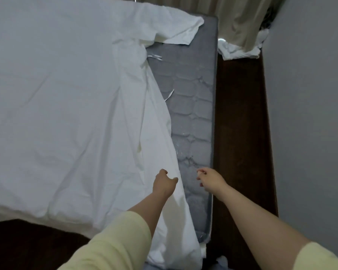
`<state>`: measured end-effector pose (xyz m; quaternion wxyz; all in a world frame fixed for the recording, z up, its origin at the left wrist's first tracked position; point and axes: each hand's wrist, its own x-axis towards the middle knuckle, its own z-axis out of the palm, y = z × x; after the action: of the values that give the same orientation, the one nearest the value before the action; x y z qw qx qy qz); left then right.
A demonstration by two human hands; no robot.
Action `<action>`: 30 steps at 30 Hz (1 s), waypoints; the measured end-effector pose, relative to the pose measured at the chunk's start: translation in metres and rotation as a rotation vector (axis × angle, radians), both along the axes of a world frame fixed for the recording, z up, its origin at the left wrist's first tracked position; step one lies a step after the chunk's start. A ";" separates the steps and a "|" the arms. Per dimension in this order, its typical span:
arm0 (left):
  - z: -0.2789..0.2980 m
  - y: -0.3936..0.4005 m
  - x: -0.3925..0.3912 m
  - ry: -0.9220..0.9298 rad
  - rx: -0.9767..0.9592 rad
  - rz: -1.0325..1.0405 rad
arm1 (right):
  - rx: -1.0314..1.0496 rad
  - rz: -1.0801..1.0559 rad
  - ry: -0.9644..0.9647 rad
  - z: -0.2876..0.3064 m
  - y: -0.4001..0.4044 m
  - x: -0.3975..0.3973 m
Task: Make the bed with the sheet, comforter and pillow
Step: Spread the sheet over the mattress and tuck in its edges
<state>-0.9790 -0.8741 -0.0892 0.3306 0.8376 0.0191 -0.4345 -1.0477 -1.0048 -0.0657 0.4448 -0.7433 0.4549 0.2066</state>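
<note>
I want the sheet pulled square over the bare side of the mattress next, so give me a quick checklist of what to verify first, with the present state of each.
1. Left hand has a grip on the sheet: cannot tell; it is at the sheet's edge, fingers curled.
2. Right hand on the sheet: not ok; it is over bare mattress, holding nothing visible.
3. Sheet covers the mattress: not ok; a grey strip shows along the right side.
4. Far corner flat: not ok; it is folded back.
5. Floor beside the bed free: ok along the near stretch; white cloth lies at the far end.
</note>
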 end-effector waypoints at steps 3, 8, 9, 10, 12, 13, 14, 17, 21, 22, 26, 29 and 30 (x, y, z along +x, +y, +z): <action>-0.029 -0.018 0.002 -0.012 0.067 0.074 | 0.061 0.091 0.030 -0.031 -0.013 0.024; -0.078 -0.052 -0.002 -0.037 0.312 0.128 | 0.160 0.302 0.029 -0.075 -0.036 0.062; -0.089 -0.060 -0.005 -0.046 0.386 0.119 | 0.197 0.342 0.027 -0.083 -0.042 0.067; -0.098 -0.067 -0.007 -0.075 0.465 0.107 | 0.229 0.374 0.019 -0.087 -0.046 0.070; -0.112 -0.074 -0.004 -0.186 0.538 0.135 | 0.258 0.436 0.004 -0.101 -0.056 0.075; -0.116 -0.073 0.000 -0.221 0.504 0.201 | 0.269 0.463 0.012 -0.108 -0.061 0.078; -0.116 -0.067 0.007 -0.240 0.419 0.314 | 0.276 0.477 0.012 -0.114 -0.065 0.082; -0.087 -0.035 0.007 -0.124 0.048 0.764 | 0.313 0.474 -0.005 -0.119 -0.058 0.090; -0.039 -0.014 -0.005 0.204 -0.248 1.019 | 0.565 0.284 -0.057 -0.116 -0.016 0.105; -0.030 -0.011 -0.009 0.256 -0.281 1.062 | 0.653 0.217 -0.044 -0.114 -0.003 0.109; -0.020 -0.016 -0.015 0.146 -0.167 0.979 | 0.930 -0.071 -0.105 -0.090 0.010 0.124; -0.021 -0.022 -0.023 -0.030 -0.011 0.736 | 0.801 0.098 -0.112 -0.077 0.008 0.120; -0.021 -0.025 -0.029 -0.076 0.080 0.628 | 0.676 0.205 -0.105 -0.073 0.007 0.115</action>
<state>-1.0076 -0.8990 -0.1098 0.4157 0.8189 0.2813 -0.2784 -0.9326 -0.9981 -0.1384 0.6652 -0.6058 0.2603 0.3505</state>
